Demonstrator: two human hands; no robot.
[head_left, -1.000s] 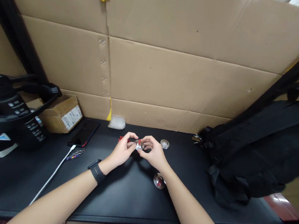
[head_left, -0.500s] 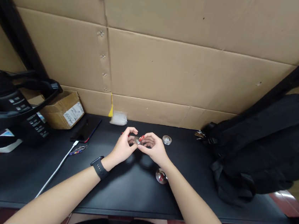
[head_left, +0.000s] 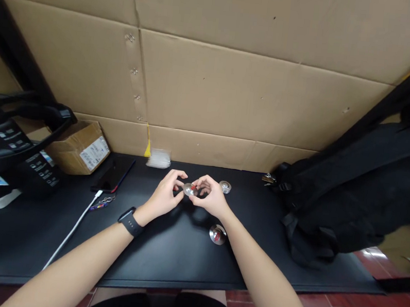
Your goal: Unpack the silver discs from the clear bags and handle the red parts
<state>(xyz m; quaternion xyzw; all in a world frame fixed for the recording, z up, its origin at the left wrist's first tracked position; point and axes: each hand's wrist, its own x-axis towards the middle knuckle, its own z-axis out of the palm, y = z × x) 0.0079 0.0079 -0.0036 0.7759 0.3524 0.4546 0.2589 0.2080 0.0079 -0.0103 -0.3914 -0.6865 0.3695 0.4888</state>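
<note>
Over the flat black surface (head_left: pixel 164 261), the right hand (head_left: pixel 210 196) is gripping a shiny, see-through round disc (head_left: pixel 188 190) bearing a red piece (head_left: pixel 193 187). The left hand (head_left: pixel 166 193) is curving around the disc's opposite edge, thumb and fingers parted; contact there is remaining unclear. A clear round piece (head_left: pixel 225 187) is lying just beside the right hand, and a shiny round disc with a red centre (head_left: pixel 214 234) is resting near the right forearm.

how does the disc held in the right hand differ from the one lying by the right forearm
The held disc is off the table, in the right hand; the forearm disc lies on it. The held disc shows as a flatter oval, the forearm disc as a rounder face. Both look shiny, with red showing.
</note>
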